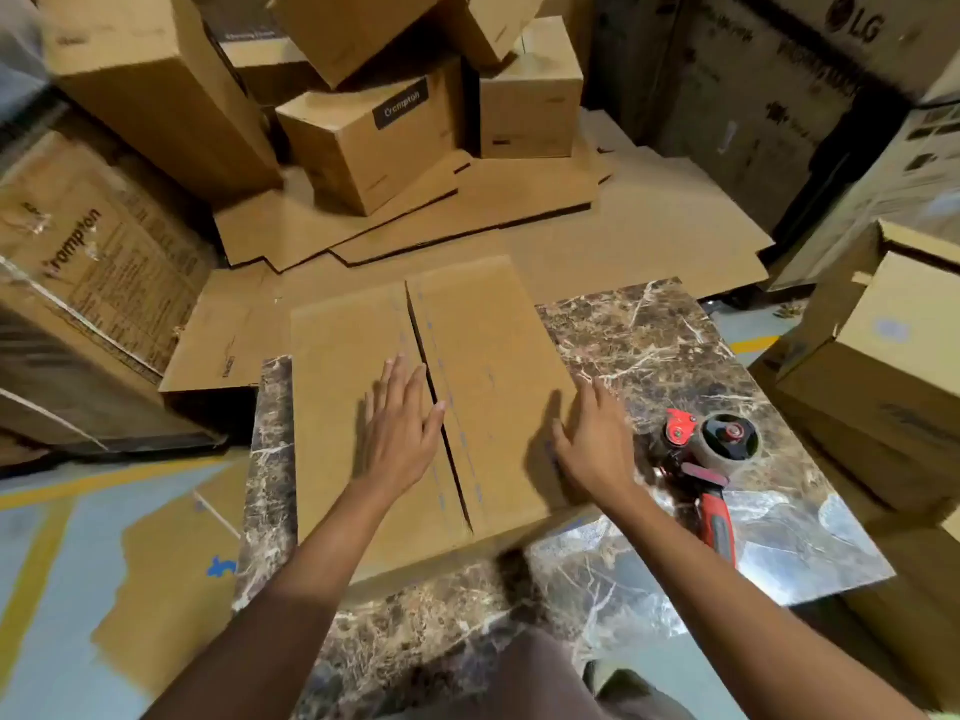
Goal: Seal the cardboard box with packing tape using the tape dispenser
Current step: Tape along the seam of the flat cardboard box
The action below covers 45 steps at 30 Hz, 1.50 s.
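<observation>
My left grip point(400, 439) lies palm down on the left flap of the cardboard box point(337, 387). Its fingers are straight and spread, and the fingertips point to 12 o'clock and reach the seam point(423, 350). My right grip point(592, 449) is also flat and clamped on nothing. Its fingers are extended toward 11 o'clock over the right flap, close to the box's 3 o'clock edge. Both forearms come in from 6 o'clock.

The box sits on the marble desk point(675, 350), toward its 9 o'clock side, with both top flaps folded shut. The seam shows as a dark narrow gap running from 12 to 6 o'clock, with faint blue dashed marks along each side. The tape dispenser point(711, 459) lies on the desk just off the box at 3 o'clock, apart from my right grip. Its roll is at the far end and its red handle points toward 5 o'clock.

My right forearm covers the handle's near tip and part of the box's near right corner. Only the box's top and a strip of its near face are visible. At 12 o'clock are stacked cartons point(363, 142) and flattened cardboard point(467, 210), and their printing is blurred.
</observation>
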{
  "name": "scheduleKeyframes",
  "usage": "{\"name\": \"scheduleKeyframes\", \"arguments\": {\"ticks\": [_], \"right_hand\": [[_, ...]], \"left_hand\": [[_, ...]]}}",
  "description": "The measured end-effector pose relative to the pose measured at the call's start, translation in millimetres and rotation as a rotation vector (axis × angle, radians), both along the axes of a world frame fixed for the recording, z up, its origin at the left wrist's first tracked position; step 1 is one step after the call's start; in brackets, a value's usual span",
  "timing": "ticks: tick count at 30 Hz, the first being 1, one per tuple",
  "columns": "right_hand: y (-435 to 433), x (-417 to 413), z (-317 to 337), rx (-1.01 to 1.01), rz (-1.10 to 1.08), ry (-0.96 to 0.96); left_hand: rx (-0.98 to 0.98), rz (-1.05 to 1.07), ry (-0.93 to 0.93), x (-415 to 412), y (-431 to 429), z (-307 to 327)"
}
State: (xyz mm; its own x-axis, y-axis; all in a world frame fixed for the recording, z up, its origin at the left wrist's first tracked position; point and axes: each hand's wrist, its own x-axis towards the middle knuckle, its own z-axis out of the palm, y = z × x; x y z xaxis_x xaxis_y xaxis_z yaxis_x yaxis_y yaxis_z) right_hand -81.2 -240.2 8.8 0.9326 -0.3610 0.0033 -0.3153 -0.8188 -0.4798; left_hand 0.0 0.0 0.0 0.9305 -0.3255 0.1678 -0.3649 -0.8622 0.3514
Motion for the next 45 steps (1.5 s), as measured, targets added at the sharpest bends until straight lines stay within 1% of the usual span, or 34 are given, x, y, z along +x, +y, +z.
{"name": "scheduleKeyframes", "arguments": {"ticks": [1, 4, 7, 10, 11, 13, 15, 16, 18, 19, 21, 23, 27, 29, 31, 33, 34, 35, 39, 41, 45], "right_hand": [[2.7, -1.5, -3.7, -0.001, -0.02, 0.073], [11.4, -6.8, -12.8, 0.002, -0.037, 0.154], [9.7, -5.5, -13.7, 0.015, -0.032, 0.13], [-6.0, -6.4, -10.3, 0.164, -0.017, 0.048], [-13.2, -8.9, -9.3, 0.226, -0.059, 0.019], [-32.0, -16.8, -14.1, 0.302, -0.213, -0.037], [-55.8, -29.3, -21.4, 0.253, -0.365, -0.027], [-70.0, -37.4, -27.5, 0.193, -0.424, 0.017], [-96.4, -54.1, -36.6, 0.08, -0.553, 0.174], [-106.6, -63.0, -40.7, 0.055, -0.625, 0.259], [-122.8, -78.0, -49.7, 0.086, -0.75, 0.38], [-134.9, -88.9, -62.6, 0.211, -0.814, 0.433], [-150.3, -96.1, -80.1, 0.488, -0.749, 0.435], [-156.7, -92.1, -90.6, 0.641, -0.774, 0.4], [-163.1, -87.6, -99.1, 0.866, -0.816, 0.388], [-164.0, -81.2, -96.2, 1.11, -0.79, 0.455], [-164.5, -76.8, -95.2, 1.188, -0.754, 0.489], [-165.4, -71.4, -94.5, 1.225, -0.728, 0.498], [-165.8, -41.3, -87.3, 1.282, -0.72, 0.316], [-160.1, -26.0, -68.4, 1.23, -0.692, 0.272], [-139.6, 8.9, -37.1, 1.166, -0.558, 0.164]], "left_hand": [[0.031, 0.01, 0.059, 1.2, -0.1, -5.1], [0.114, -0.004, 0.143, 3.8, -1.9, -24.9], [0.159, -0.047, 0.123, 8.2, -11.4, -29.6], [0.157, -0.101, 0.119, 18.2, -28.3, -26.8], [0.156, -0.13, 0.118, 20.8, -36.9, -25.6], [0.155, -0.194, 0.1, 26.0, -56.9, -23.7], [0.163, -0.26, 0.079, 30.8, -79.1, -20.4], [0.165, -0.287, 0.083, 32.7, -90.3, -19.0], [0.168, -0.34, 0.09, 36.1, -112.8, -15.7], [0.17, -0.362, 0.089, 37.4, -123.1, -14.4], [0.176, -0.395, 0.091, 40.6, -141.1, -13.9], [0.183, -0.407, 0.095, 44.6, -154.2, -15.3], [0.214, -0.389, 0.099, 53.5, -168.4, -19.4], [0.228, -0.376, 0.101, 56.9, -171.1, -21.5], [0.244, -0.358, 0.102, 59.0, -171.7, -23.1], [0.256, -0.34, 0.104, 59.8, -171.3, -23.9], [0.256, -0.335, 0.105, 59.8, -171.0, -24.0], [0.253, -0.334, 0.104, 59.9, -170.4, -23.6], [0.231, -0.311, 0.093, 64.2, -164.4, -21.0], [0.209, -0.258, 0.081, 72.4, -153.2, -16.8], [0.188, -0.128, 0.058, 103.8, -107.1, -4.8]]}}
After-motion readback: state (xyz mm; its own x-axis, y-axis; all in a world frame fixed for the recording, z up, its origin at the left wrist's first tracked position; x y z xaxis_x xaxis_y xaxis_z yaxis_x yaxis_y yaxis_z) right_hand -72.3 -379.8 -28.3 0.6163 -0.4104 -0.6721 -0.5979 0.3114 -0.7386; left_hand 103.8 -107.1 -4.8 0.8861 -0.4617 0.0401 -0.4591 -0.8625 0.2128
